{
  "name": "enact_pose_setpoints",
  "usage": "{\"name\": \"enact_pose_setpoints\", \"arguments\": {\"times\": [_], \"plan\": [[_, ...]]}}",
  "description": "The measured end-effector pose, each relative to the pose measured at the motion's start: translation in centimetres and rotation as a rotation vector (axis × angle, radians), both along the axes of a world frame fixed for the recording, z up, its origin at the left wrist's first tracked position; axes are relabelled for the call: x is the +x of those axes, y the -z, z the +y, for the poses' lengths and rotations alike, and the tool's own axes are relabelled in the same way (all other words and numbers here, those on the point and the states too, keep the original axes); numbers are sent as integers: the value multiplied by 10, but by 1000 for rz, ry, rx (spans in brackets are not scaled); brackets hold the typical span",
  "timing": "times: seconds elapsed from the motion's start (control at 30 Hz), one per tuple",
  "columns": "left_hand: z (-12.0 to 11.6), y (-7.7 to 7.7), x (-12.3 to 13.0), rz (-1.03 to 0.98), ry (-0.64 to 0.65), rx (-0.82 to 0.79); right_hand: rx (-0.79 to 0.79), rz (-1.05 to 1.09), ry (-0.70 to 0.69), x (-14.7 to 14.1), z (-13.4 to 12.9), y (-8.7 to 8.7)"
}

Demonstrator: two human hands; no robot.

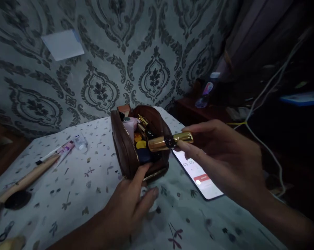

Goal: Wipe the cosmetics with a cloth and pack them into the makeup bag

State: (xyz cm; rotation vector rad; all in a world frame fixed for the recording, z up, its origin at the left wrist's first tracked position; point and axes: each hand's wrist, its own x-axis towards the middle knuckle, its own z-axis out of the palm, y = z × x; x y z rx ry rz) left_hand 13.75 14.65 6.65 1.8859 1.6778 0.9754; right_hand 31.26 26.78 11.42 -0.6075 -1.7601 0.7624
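A brown zipped pouch [124,147] stands open on the patterned cloth, with several cosmetics inside, among them a pink item [130,125], a yellow round piece [141,144] and a gold tube [143,120]. My right hand [224,156] pinches a gold lipstick tube [159,143] with a dark middle band, held over the pouch's right side. At the pouch's near edge is my left hand [132,201], its index finger touching the rim and its thumb apart. Something small and whitish shows beside that thumb, too unclear to name.
A lit phone [198,177] lies right of the pouch. Tubes [65,148], a small clear bottle [80,143] and a brush [34,175] are at left. A plastic bottle [206,92] stands at the back right; white cables [270,151] hang at right.
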Motion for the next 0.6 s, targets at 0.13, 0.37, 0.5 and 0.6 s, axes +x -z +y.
{"name": "enact_pose_setpoints", "arguments": {"times": [0.13,0.37,0.5,0.6], "plan": [[0,17,-4,160,32,153,-22,-22,-16,-3,14,5],[8,27,-5,397,83,209,-57,-120,-80,-6,25,7],[8,15,-10,597,110,260,-15,-167,-185,-10,31,9],[3,0,-14,889,88,252,-6,-236,-218,-13,33,8]]}}
